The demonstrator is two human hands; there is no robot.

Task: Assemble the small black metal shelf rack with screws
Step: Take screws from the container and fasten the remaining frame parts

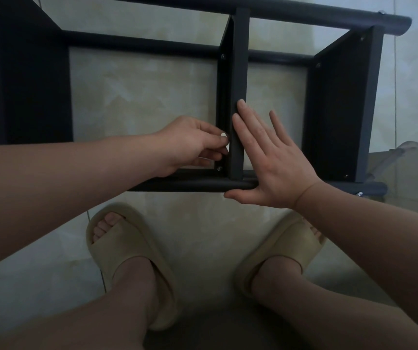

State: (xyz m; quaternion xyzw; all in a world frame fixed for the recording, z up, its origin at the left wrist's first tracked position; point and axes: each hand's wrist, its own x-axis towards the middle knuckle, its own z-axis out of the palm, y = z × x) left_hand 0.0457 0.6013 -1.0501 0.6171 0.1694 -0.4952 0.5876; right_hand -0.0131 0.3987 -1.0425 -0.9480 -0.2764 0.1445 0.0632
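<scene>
Pressing my right grip (273, 168), fingers straight and flat, against the middle panel (239, 72) of the small black metal shelf rack (341, 109) lying on the pale tiled floor (139, 97), my left grip (190, 144) pinching a small white piece (224, 137) just beside that panel

dim, flat indoor light | soft faint shadows | wide-angle bowing at edges | slightly soft

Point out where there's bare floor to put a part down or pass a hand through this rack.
Widest free patch: tile between left panel and middle panel. Also tile between the sandals. Crowded at the middle panel's near end, where left hand and right hand flank it.
</scene>
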